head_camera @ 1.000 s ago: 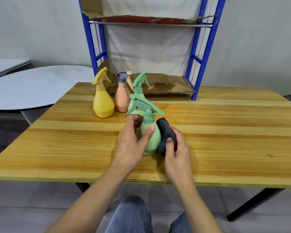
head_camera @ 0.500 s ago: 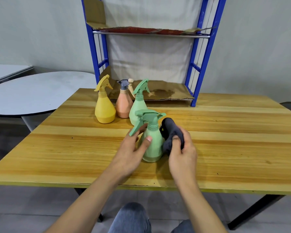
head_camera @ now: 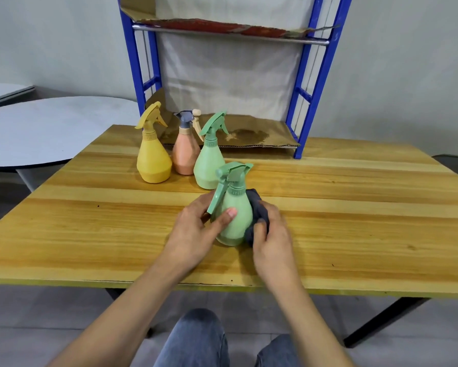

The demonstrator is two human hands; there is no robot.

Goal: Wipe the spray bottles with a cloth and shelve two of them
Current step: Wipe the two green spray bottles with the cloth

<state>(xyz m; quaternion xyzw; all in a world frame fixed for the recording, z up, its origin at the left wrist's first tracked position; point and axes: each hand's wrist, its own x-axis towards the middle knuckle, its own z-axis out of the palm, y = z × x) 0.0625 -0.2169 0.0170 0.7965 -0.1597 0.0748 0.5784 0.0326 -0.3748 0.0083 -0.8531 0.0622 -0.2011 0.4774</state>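
A green spray bottle [head_camera: 237, 218] stands upright on the wooden table [head_camera: 341, 229], its trigger pointing left and toward me. My left hand [head_camera: 196, 229] grips its left side, thumb across the front. My right hand [head_camera: 271, 234] presses a dark grey cloth [head_camera: 257, 207] against the bottle's right side. Behind stand three more bottles: a yellow one [head_camera: 152, 157], an orange one with a grey head [head_camera: 185, 152], and a second green one [head_camera: 209, 160]. The blue shelf rack [head_camera: 302, 107] rises at the table's far edge.
Brown cardboard [head_camera: 249, 133] lines the rack's lower shelf, with a dark stain on it. An upper shelf [head_camera: 230, 33] sits above. A round grey table [head_camera: 45, 128] stands to the left. My knees show below the table's front edge.
The near green bottle's spray head has turned from pointing right to pointing left and toward me. The cloth has slid lower along its right side.
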